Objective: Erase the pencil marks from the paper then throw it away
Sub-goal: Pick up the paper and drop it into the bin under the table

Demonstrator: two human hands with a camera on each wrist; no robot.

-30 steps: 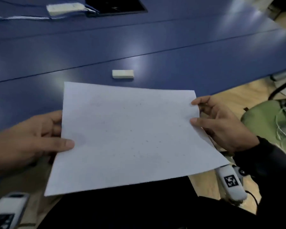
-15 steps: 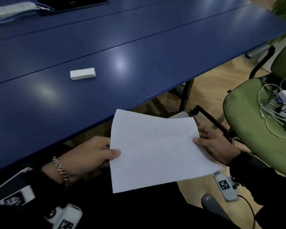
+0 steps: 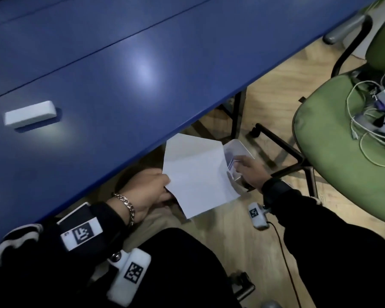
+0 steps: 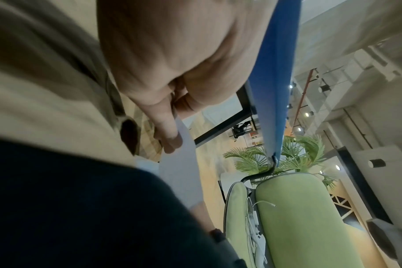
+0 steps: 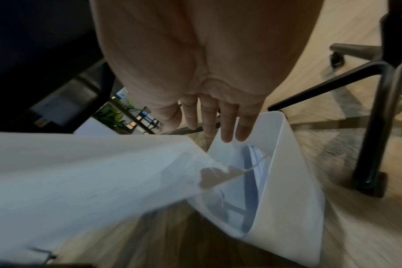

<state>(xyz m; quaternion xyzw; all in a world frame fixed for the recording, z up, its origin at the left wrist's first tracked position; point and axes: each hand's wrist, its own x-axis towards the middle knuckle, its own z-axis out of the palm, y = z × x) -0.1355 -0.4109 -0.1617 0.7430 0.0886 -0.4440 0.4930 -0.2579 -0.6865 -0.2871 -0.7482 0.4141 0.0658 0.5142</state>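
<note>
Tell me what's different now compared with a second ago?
The paper has come down from above the table to below its edge, beside the white bin on the floor. The right hand has let go of it and is open over the bin. The left hand still pinches its edge. The eraser stays on the table.

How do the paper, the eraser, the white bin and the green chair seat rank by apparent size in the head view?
1. green chair seat, partly cut off
2. paper
3. eraser and white bin: unsure, since the paper and the right hand hide most of the bin.
</note>
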